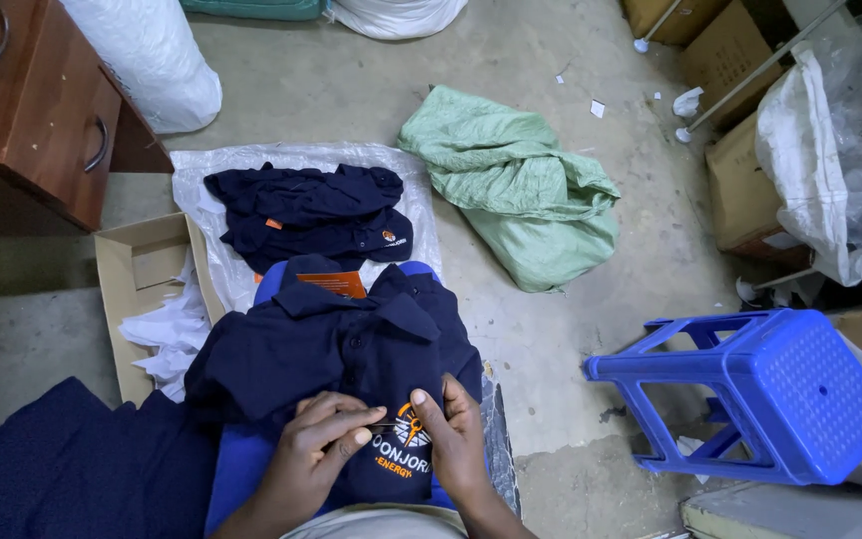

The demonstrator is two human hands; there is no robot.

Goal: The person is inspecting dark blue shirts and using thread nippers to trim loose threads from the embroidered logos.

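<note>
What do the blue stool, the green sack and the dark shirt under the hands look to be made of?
Blue stool: moulded plastic, slightly glossy, perforated seat. Green sack: probably woven plastic, crinkled with a dull sheen. Navy polo shirt: soft matte knit fabric, likely cotton, with an embroidered-looking emblem.

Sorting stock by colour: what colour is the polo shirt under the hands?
Dark navy polo shirt with an orange and white chest emblem, seen in the head view.

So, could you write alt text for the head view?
Two bare hands, left hand and right hand, pinch the orange embroidered emblem on a navy polo shirt. Beyond lie more folded navy shirts, a crumpled green sack and a tipped blue plastic stool.
</note>
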